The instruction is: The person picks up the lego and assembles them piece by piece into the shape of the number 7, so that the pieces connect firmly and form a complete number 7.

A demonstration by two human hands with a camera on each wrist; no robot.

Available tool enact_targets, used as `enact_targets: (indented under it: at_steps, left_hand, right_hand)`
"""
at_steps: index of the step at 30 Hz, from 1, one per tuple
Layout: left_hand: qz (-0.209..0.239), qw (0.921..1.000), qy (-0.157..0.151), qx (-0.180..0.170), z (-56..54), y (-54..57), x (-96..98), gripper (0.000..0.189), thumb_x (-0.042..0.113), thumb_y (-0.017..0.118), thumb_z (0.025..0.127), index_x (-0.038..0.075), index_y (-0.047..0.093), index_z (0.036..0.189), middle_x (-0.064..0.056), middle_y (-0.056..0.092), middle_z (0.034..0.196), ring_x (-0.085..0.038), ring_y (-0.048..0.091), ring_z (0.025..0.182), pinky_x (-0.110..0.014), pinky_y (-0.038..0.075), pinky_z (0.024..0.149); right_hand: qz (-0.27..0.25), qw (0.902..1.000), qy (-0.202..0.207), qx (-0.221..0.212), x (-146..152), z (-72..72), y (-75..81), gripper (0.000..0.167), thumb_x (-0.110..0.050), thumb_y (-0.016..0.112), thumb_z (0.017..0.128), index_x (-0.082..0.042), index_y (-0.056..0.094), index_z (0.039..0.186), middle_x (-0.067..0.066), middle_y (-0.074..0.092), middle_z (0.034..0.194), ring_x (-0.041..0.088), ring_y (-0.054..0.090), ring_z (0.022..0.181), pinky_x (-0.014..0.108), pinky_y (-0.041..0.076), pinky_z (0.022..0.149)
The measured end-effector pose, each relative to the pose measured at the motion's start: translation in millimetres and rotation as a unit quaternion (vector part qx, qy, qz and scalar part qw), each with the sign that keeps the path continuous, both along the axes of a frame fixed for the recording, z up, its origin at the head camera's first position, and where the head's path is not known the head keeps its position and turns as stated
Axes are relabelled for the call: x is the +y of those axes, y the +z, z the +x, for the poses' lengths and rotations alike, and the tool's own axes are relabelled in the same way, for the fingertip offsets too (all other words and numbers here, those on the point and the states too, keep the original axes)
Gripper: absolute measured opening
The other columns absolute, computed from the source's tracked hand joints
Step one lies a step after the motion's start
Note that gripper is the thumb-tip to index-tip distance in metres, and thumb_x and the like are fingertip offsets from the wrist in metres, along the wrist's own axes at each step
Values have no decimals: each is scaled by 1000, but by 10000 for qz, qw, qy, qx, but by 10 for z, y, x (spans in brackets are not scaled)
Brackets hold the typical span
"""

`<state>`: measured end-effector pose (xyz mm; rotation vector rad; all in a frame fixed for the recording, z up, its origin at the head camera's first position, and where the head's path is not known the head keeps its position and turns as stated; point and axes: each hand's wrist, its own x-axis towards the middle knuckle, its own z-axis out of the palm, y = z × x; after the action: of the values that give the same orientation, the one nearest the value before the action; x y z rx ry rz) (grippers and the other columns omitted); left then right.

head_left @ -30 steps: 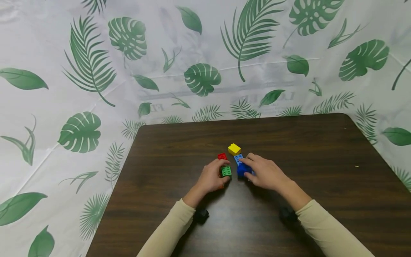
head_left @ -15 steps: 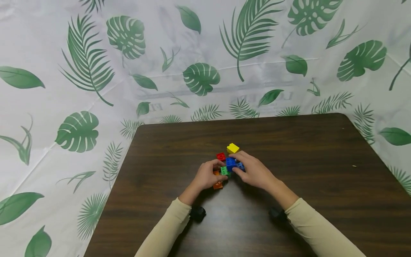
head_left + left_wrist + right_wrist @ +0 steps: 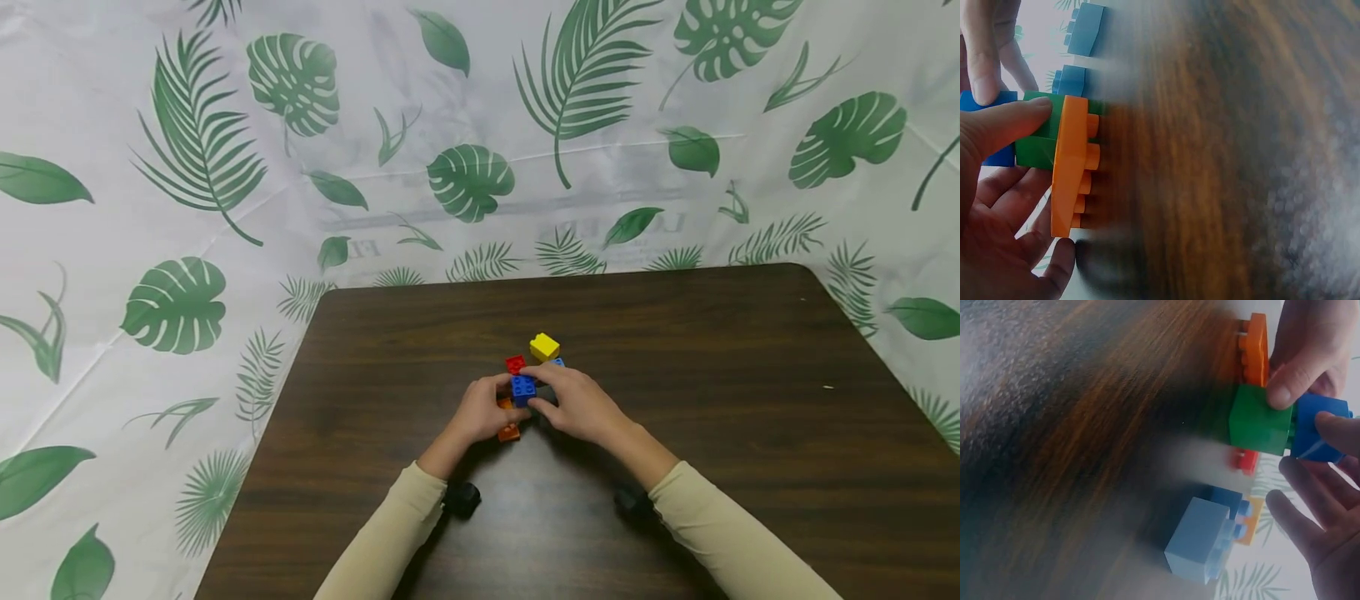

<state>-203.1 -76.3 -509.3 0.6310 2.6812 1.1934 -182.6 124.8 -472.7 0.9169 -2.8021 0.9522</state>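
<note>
My left hand pinches a green toy brick between thumb and fingers, low over the table. A dark blue brick is in my right hand, held by the thumb and fingertips. It sits directly above the green brick and hides it in the head view. In the right wrist view, green studs still show in a narrow gap between the two bricks. An orange brick lies beside the green one, close to the left palm and partly covered by the left hand in the head view.
Just beyond the hands lie a red brick and a yellow brick. A light blue brick stands near the right hand, with another blue brick behind it. The brown table meets a leaf-patterned sheet.
My right hand has carried the dark blue brick leftward from beside the light blue bricks to above the green brick. The left hand keeps hold of the green brick, having shifted slightly left.
</note>
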Motion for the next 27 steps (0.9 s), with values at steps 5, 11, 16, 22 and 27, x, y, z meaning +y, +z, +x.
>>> enact_targets:
  at_steps: [5, 11, 16, 22, 27]
  left_hand:
    - [-8, 9999, -57, 95, 0, 10, -6, 44, 26, 82, 82, 12, 67, 121, 2, 71, 110, -13, 65, 100, -32, 51, 89]
    - [2, 9998, -146, 147, 1, 4, -14, 43, 26, 81, 83, 13, 66, 122, 2, 71, 110, -13, 65, 100, -32, 52, 88]
    - [-68, 9998, -156, 117, 2, -3, -11, 44, 25, 80, 84, 13, 65, 123, 2, 70, 112, -14, 65, 101, -33, 51, 89]
    - [-114, 9998, -160, 85, -2, 4, 4, 45, 24, 81, 83, 12, 65, 123, 0, 71, 110, -14, 65, 100, -33, 52, 89]
    - [-145, 9998, -141, -13, 0, 16, 10, 45, 23, 81, 83, 11, 64, 123, -2, 71, 111, -15, 66, 101, -33, 52, 90]
  right_hand:
    - [182, 9997, -16, 140, -10, -13, -8, 49, -19, 75, 89, -8, 59, 134, 8, 63, 122, 25, 64, 105, 45, 52, 91]
    - [368, 9991, -53, 179, -18, -11, -1, 49, -20, 75, 89, -9, 59, 134, 8, 63, 125, 26, 64, 108, 46, 51, 93]
    - [455, 9987, -100, 188, -25, 13, -1, 49, -20, 74, 90, -8, 59, 135, 9, 62, 125, 27, 64, 107, 47, 51, 93]
    - [362, 9989, -98, 275, -28, 27, -5, 49, -19, 74, 89, -6, 59, 134, 9, 63, 122, 27, 65, 103, 46, 52, 91]
    - [335, 9991, -127, 230, -4, 17, -23, 51, -20, 73, 90, -4, 57, 136, 10, 63, 125, 27, 65, 106, 45, 52, 91]
